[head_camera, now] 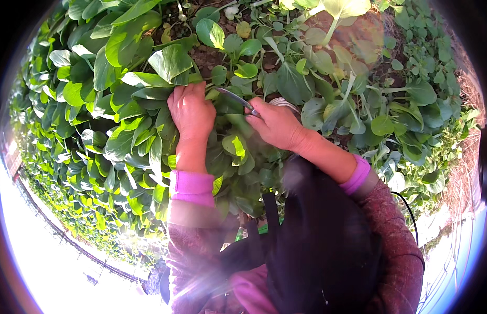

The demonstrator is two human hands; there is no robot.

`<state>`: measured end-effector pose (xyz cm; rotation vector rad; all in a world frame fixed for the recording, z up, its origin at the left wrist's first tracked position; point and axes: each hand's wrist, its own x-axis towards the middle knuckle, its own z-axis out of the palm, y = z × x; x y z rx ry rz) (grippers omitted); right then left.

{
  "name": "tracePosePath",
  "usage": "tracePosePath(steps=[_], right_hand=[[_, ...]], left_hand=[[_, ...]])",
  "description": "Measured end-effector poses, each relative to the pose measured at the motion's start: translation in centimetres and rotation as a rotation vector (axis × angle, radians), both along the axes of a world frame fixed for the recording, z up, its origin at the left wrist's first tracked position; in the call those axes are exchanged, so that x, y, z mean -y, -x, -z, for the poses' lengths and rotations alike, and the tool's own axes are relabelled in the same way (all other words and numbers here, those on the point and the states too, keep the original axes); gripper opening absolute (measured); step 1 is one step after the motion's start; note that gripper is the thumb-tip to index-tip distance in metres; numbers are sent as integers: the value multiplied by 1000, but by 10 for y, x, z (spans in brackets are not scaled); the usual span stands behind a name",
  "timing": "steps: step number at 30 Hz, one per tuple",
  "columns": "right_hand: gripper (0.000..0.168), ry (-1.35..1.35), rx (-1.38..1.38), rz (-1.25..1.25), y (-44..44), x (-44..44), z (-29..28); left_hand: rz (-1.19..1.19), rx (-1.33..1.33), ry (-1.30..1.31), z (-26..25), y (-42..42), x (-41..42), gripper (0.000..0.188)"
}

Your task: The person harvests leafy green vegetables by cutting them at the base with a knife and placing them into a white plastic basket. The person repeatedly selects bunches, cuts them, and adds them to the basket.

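My left hand point(192, 110) is curled around the base of a leafy green plant point(170, 64), which looks like bok choy. Its fingertips are partly hidden among the leaves. In my right hand point(278, 123) is a knife point(234, 96) with a slim metal blade. The blade points up and left, towards the left hand, with its tip just short of that hand. Broad green leaves lie below and between the two hands.
Dense leafy greens point(117, 145) fill the left side. Sparser plants point(337, 94) and bare soil point(206, 57) lie above and right. A pale striped object point(284, 104), partly hidden, sits behind the right hand. Dry straw point(465, 157) borders the bed at far right.
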<state>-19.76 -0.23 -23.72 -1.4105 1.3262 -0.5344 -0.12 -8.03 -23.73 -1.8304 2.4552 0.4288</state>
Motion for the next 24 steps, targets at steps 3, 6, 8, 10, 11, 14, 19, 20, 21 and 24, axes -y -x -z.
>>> tracePosePath(steps=[3,6,8,10,11,14,19,20,21,24], right_hand=[[22,-98,-96,-77,-4,-6,11],[25,-234,-215,-99,-4,0,16],[26,-299,-266,-114,-5,6,16],[28,-309,-291,-143,-5,11,16],[28,-320,-303,-153,-6,13,16],[29,-350,-327,-183,-10,22,14],[31,-424,-330,-243,-13,33,9],[31,-394,-317,-226,-13,32,17],[32,-365,-306,-207,-13,33,21],[32,-579,-180,-160,-10,43,15]], left_hand=[[32,13,-29,-3,1,-1,29],[43,12,43,0,0,-9,27],[54,-20,91,6,0,-17,26],[50,-73,124,6,3,-21,25],[50,-63,102,6,1,-22,26],[53,-37,68,6,-5,-22,28],[79,-89,105,8,-12,-21,27],[86,-105,111,8,-13,-20,27],[93,-123,116,8,-13,-19,27],[109,-162,166,8,-16,-19,23]])
